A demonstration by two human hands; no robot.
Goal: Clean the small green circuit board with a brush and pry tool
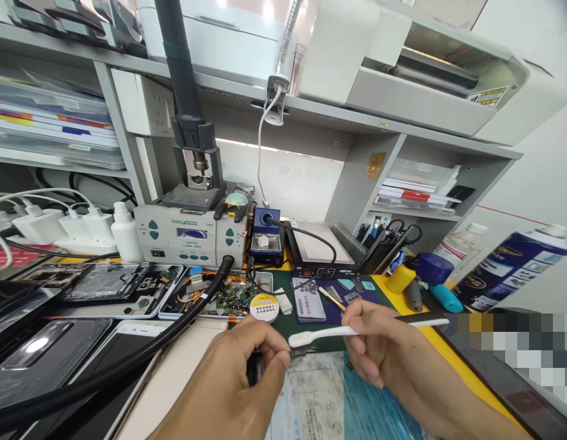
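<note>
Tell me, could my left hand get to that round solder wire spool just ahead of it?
Probably yes. The left hand is pinching something small and dark, and the solder wire spool lies just beyond its knuckles on the green mat. Nothing stands between them, though it would first have to let go.

Bright, under-shelf strip glare, edges warped

Matt white plastic brush (356, 332), glossy black rubber hose (127, 360), shiny glass phone screens (40, 351), worn, smudged mat (320, 397) on the bench
</note>
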